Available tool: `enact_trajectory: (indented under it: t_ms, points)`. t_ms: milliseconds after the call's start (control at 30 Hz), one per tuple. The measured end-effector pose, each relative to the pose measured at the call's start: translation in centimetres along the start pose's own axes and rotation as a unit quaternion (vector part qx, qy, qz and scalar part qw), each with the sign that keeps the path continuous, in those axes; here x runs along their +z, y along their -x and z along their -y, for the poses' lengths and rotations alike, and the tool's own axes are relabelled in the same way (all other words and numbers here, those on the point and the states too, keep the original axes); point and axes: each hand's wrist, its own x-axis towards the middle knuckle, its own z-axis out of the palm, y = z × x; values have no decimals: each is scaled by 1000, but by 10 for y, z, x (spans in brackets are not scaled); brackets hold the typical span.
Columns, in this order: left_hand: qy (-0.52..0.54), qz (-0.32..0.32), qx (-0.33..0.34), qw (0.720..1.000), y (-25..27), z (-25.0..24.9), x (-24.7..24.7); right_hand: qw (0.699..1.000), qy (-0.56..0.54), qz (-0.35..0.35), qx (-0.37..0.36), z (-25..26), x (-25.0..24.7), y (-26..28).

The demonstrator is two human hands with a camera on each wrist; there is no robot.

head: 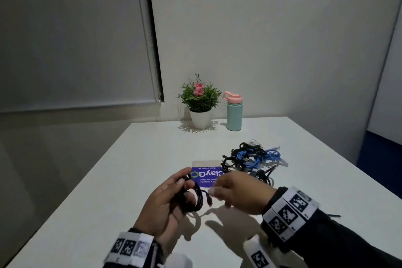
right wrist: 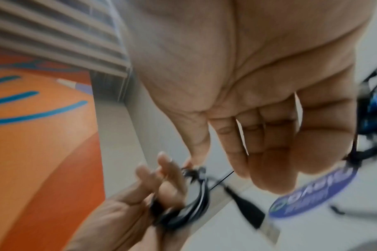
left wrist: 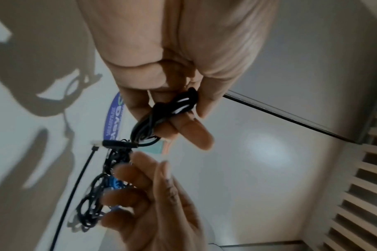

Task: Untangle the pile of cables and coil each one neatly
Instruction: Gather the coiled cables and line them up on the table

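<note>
head view shows a white table point(head: 121, 169) with a potted plant point(head: 199, 102) and a mint bottle point(head: 234, 113) with a pink lid standing side by side at the far edge against the wall. right of centre lies the pile of cables point(head: 252, 159), black and blue strands knotted together, its near-left edge overlapping a purple card point(head: 206, 177) printed with white letters. over the near middle of the table the left hand point(head: 167, 204) grips a coiled black cable point(head: 192, 199), fingers and thumb curled round the loops, a plug end point(head: 209, 200) sticking out to the right. the right hand point(head: 241, 194) hovers just beside that plug, fingers loose and holding nothing, and it covers part of the card and the pile's near edge. both wrist views are blurred; the card's small print cannot be read.
</note>
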Motion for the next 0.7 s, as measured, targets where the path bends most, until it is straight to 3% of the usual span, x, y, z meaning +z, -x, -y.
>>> enact_trajectory:
  t_ms: [67,167,333,567,700]
  points:
    - [6,-25,-8,1000,-2,7,-3,992,121,-22,43,-8,-16,-11]
    - [-7,-46,-29,999,-3,15,-8,944,307,-3,122,-20,-27,-29]
    - [-3,-55,-44,997,-5,18,-17,900,395,49,178,-44,-17,-43]
    - [-1,-69,-66,995,-6,19,-20,914,362,3,184,-59,-13,-40]
    - [-9,-66,-66,996,-9,21,-22,959,233,-68,150,-51,-24,-22]
